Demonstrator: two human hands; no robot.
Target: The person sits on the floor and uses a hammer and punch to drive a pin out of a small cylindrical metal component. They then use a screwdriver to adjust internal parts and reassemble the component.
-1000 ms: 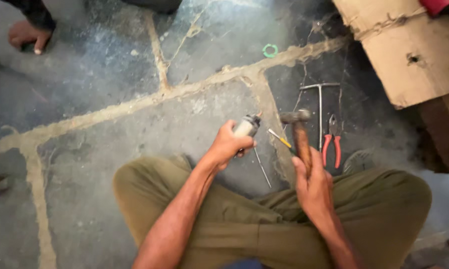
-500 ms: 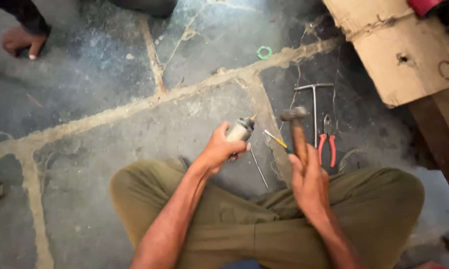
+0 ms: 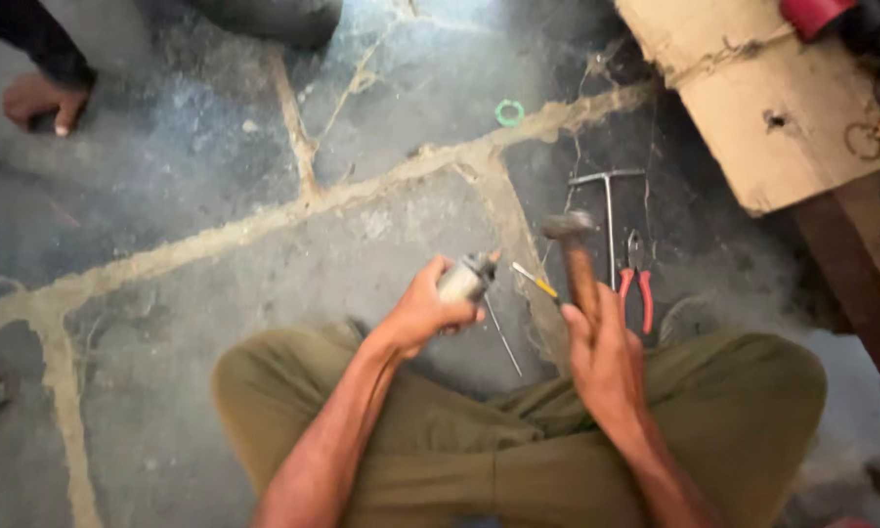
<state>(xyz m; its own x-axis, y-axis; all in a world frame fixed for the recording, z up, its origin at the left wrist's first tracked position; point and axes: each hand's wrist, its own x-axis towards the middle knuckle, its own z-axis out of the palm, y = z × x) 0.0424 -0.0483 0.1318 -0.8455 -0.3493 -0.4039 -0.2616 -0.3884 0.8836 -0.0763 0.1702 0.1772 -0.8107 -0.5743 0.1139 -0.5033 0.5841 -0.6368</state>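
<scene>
a: while the person sits cross-legged on the stone floor (image 3: 264, 254), what does each hand grip?

b: the left hand (image 3: 425, 313) is closed around a small grey metal cylinder (image 3: 466, 277), held above the floor just ahead of the left knee. the right hand (image 3: 606, 352) is wrapped around the wooden handle of a hammer (image 3: 575, 256), its dark head up and pointing away from the body.

a: are the 2 things touching?

b: no, they sit near each other but apart. a small screwdriver with a yellow handle (image 3: 536, 282) lies on the floor between them, and a thin metal rod (image 3: 503, 337) lies below the cylinder.

a: what lies past the hammer?

b: red-handled pliers (image 3: 637, 279) just beside it, and a t-shaped metal tool (image 3: 608, 210) beyond those. a small green ring (image 3: 509, 113) rests further off, near a pale mortar seam.

a: any packages or signs?

b: no labels that i can make out. a large pale tan block (image 3: 752, 108), box-like with a small dark hole, fills the upper right. another person's hand (image 3: 39, 98) rests on the floor at the upper left.
</scene>
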